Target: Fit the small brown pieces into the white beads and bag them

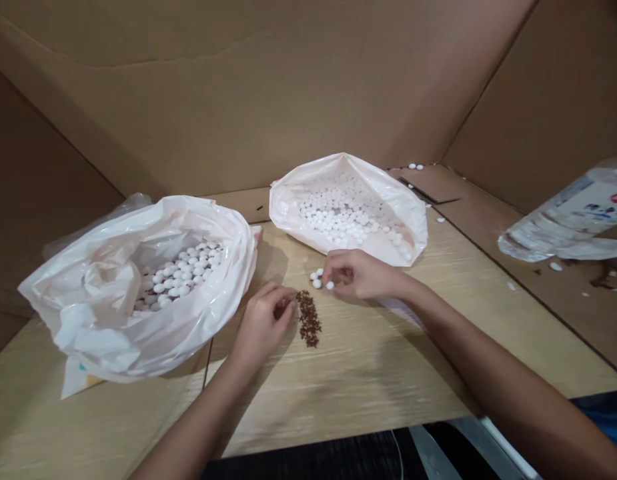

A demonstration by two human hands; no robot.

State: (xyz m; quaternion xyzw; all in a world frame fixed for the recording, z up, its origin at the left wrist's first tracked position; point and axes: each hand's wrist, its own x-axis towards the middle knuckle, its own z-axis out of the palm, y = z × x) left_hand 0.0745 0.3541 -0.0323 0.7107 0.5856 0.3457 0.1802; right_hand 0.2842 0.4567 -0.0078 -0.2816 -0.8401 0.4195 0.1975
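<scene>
Left hand (261, 320) curled beside brown bits (308, 318); right hand (355, 273) pinching white bead (330, 285).

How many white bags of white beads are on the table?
2. The left bag lies beside the left hand; the back bag lies just beyond the right hand, which pinches a bead. The clear bag at right is not counted.

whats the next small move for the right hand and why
Probably pinch one of the loose white beads with the right hand: its fingertips sit right at them on the table, while the left hand rests against the brown pile.
</scene>
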